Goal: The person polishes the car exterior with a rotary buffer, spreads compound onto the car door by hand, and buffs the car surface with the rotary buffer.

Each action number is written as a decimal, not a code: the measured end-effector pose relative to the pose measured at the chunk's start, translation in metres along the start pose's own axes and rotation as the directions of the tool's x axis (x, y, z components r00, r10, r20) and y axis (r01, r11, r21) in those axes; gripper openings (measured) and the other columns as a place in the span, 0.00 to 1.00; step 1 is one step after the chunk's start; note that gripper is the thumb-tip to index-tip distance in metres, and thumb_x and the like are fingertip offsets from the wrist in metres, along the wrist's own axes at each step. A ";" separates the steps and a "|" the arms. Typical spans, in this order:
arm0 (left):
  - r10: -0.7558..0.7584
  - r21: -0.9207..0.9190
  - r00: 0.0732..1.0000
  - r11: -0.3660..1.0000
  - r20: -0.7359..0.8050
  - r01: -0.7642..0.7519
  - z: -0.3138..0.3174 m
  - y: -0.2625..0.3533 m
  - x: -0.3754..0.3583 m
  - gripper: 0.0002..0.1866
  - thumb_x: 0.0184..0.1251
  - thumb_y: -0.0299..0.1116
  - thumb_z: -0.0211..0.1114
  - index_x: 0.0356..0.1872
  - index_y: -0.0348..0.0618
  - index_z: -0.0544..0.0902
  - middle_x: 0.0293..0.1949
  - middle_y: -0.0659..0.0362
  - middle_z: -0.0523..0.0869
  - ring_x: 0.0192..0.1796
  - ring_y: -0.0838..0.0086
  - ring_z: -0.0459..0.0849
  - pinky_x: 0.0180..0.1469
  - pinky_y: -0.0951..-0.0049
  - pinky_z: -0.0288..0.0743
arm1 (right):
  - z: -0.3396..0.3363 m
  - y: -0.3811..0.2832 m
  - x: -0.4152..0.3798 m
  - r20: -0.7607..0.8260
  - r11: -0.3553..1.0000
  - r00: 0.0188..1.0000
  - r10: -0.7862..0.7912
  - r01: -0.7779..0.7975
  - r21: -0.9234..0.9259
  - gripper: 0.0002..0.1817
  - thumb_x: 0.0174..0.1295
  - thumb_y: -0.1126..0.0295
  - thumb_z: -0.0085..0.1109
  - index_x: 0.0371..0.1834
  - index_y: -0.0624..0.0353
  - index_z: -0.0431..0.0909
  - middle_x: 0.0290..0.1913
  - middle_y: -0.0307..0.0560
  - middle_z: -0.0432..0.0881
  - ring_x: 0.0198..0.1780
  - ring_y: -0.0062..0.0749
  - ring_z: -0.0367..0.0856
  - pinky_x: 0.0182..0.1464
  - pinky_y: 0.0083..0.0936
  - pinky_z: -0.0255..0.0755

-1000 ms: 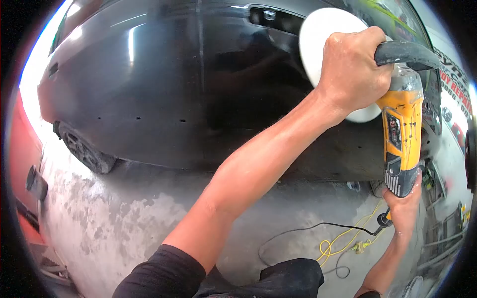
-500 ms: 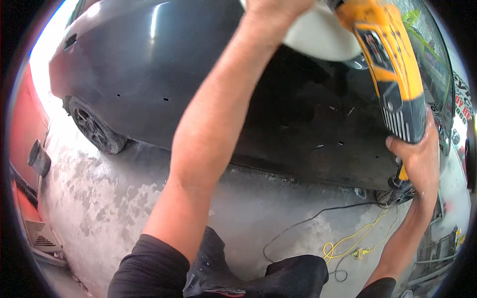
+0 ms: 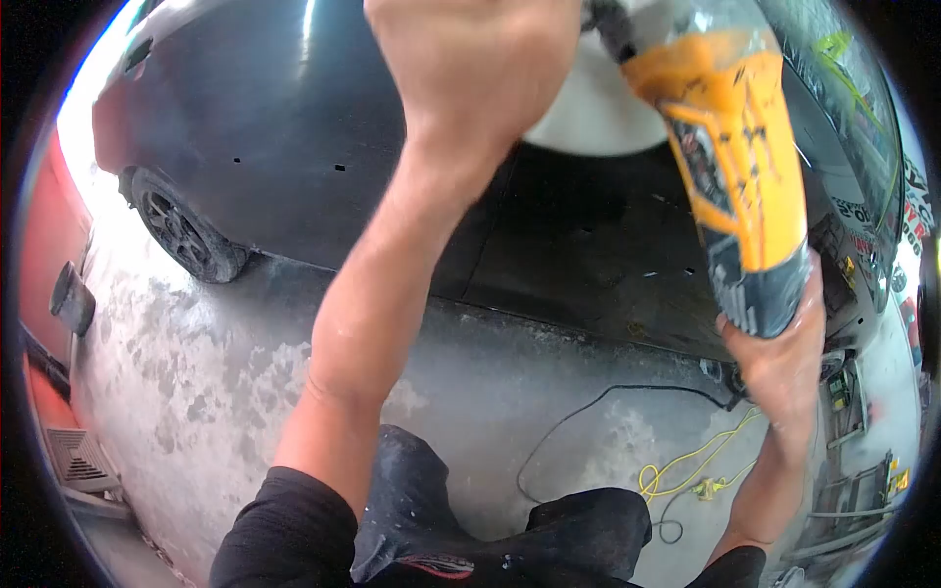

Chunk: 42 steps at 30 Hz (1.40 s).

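A yellow and black power polisher [image 3: 750, 167] is held between my two hands at the upper right of the view. My right hand [image 3: 782, 358] is wrapped round the black rear end of its body. At the top of the view, my left hand [image 3: 480, 69] is closed at the dark side handle [image 3: 614, 34], its fingers turned away from the camera. The round white polishing pad [image 3: 600, 116] shows below the tool's head, partly covered by my left hand. Behind the pad is the dark side panel of a car [image 3: 245, 118], glossy with small light marks.
A black cord [image 3: 569, 416] and a looped yellow cable [image 3: 671, 487] lie on the patchy concrete floor [image 3: 216, 382]. The car's wheel [image 3: 181, 230] stands at the left. A ribbed vent-like panel [image 3: 80, 459] is at the left edge. Clear plastic sheeting [image 3: 833, 59] hangs over the car's glass.
Both hands and the polisher have moved down and to the left in the view, the pad with them. My grip on the tool is the same.
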State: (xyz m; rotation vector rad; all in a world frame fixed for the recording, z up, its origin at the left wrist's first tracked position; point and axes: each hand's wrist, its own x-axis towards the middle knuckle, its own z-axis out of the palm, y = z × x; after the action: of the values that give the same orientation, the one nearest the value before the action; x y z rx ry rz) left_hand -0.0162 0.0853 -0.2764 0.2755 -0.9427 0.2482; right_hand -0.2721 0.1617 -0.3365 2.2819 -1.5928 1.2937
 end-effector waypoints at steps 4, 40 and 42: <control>0.023 0.092 0.987 0.995 0.158 -0.038 -0.053 -0.021 -0.043 0.08 0.52 0.23 0.74 0.27 0.37 0.80 0.20 0.57 0.79 0.22 0.79 0.79 0.28 0.75 0.72 | 0.023 0.009 -0.032 0.058 0.977 0.994 0.094 -0.103 0.185 0.36 0.46 0.84 0.67 0.62 0.63 0.65 0.51 0.50 0.82 0.54 0.27 0.78 0.61 0.27 0.70; 0.106 -0.110 0.933 0.991 0.345 -0.072 -0.116 -0.027 -0.116 0.11 0.56 0.16 0.71 0.23 0.35 0.76 0.17 0.57 0.78 0.19 0.73 0.79 0.24 0.76 0.74 | 0.105 0.054 -0.114 0.042 0.978 0.991 0.129 -0.134 0.160 0.44 0.50 0.74 0.76 0.70 0.65 0.61 0.49 0.65 0.86 0.55 0.52 0.86 0.53 0.35 0.79; 0.149 -0.033 0.901 0.988 0.406 -0.148 -0.110 -0.021 -0.099 0.06 0.53 0.15 0.66 0.28 0.31 0.76 0.19 0.57 0.78 0.21 0.75 0.78 0.29 0.73 0.75 | 0.105 0.048 -0.105 0.012 0.975 0.994 0.106 -0.106 0.196 0.44 0.49 0.75 0.75 0.71 0.64 0.60 0.49 0.64 0.86 0.55 0.50 0.87 0.54 0.34 0.78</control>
State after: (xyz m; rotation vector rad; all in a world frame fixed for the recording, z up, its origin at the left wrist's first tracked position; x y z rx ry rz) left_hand 0.0189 0.0937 -0.4215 0.2590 -1.3827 0.3379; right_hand -0.2604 0.1660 -0.4921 2.3350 -1.6776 1.5401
